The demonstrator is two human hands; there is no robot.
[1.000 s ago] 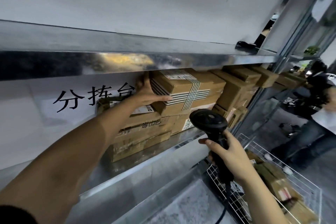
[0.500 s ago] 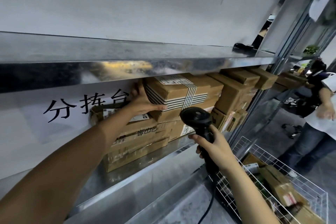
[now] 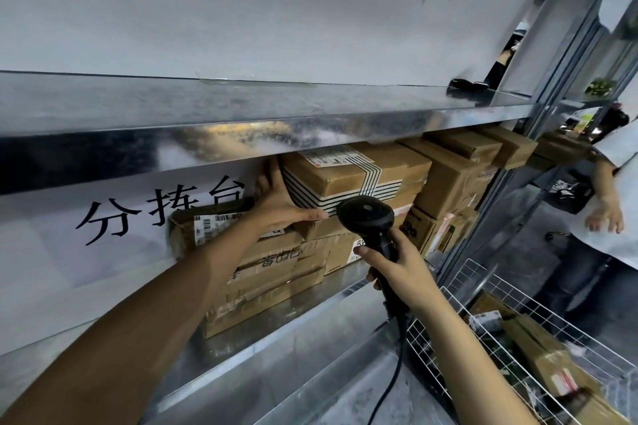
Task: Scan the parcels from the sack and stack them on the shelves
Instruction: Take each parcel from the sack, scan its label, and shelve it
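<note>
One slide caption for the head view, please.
Left hand presses the striped-tape parcel on the shelf; right hand grips the scanner.

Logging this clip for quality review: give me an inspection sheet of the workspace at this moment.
Surface: metal shelf, packed with cardboard parcels.
Job's things: striped-tape parcel on top of the stack; barcode scanner.
Clutter: small dark object on upper shelf.
Hands: left hand flat against striped-tape parcel's end; right hand grips the scanner handle.
Cables: scanner cable hangs below the handle.
Surroundings: wire basket holding parcels; another person at right; printed sign behind.
</note>
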